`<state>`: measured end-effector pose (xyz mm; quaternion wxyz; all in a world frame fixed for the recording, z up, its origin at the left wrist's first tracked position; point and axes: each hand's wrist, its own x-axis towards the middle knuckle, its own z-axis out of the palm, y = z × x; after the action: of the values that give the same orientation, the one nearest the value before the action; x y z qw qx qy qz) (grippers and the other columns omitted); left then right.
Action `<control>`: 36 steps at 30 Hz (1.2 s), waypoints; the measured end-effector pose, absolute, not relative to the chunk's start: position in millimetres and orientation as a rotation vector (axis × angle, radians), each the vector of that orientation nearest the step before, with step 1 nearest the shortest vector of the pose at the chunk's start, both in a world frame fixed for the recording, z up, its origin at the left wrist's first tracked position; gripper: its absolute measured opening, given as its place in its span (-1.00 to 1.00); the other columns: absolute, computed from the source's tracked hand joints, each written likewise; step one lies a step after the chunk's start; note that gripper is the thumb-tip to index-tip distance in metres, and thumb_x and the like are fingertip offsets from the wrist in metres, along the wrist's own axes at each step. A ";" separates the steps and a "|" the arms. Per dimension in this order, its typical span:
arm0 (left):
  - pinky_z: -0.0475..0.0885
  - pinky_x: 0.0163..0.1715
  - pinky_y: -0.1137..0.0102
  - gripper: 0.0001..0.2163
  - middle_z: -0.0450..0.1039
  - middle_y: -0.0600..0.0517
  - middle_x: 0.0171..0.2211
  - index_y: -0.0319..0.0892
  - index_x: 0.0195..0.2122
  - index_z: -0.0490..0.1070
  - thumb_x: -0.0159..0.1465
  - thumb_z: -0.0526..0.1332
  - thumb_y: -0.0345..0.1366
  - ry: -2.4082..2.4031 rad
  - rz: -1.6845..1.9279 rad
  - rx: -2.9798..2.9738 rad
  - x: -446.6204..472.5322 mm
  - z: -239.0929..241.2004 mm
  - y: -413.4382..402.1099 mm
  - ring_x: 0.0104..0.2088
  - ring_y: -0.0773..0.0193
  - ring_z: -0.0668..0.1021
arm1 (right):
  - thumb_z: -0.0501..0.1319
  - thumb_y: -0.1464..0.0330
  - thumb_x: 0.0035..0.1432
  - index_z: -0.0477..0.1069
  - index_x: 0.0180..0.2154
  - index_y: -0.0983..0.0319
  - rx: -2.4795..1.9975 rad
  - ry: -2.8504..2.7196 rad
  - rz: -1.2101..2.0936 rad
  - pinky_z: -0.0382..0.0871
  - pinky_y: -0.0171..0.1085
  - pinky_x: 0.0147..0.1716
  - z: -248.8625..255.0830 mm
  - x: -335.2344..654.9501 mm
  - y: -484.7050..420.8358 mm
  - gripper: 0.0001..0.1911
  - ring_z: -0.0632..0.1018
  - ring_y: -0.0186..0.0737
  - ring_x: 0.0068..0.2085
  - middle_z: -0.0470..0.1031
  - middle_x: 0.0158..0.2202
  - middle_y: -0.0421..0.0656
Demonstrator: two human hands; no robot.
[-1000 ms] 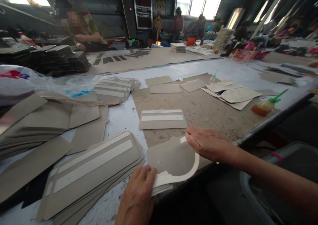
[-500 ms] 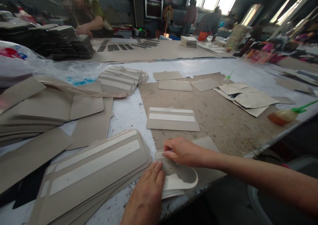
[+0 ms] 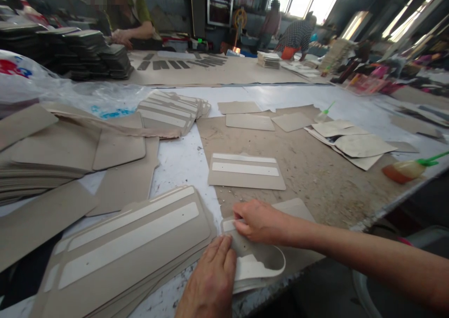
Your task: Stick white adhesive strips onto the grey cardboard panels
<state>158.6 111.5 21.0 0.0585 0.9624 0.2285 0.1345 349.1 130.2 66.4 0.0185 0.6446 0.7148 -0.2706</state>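
Smooth, thin white strip (image 3: 257,270) bent into a loop, one end pinched by the right hand (image 3: 258,220), flat beige board (image 3: 253,249) laid beneath at the tabletop's (image 3: 177,166) near edge, left hand (image 3: 212,275) spread flat just beside.

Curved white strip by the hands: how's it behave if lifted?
The white strip likely flexes easily: it curves in a smooth loop. Probably light, since its edge looks thin. Might spring open, being bent back toward the right hand.

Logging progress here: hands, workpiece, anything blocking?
Right hand pinching looped white flexible strip. Left hand at edge of flat beige panel. Right hand partly hides panel.
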 end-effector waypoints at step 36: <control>0.48 -0.23 0.44 -0.62 0.47 -0.13 -0.08 -0.27 -0.36 0.42 -0.05 -0.07 -0.71 0.791 0.221 3.121 174.6 16.7 118.8 -0.14 0.13 0.52 | 0.07 0.23 0.17 0.44 -0.25 0.25 2.179 1.934 -0.612 0.29 -0.21 -0.32 81.9 400.1 104.9 -0.73 0.53 -0.02 -0.23 0.54 -0.28 -0.01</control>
<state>174.6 118.8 16.7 -0.0430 0.9662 0.2450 0.0685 400.1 104.9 81.9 0.0823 0.7294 0.6475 -0.2048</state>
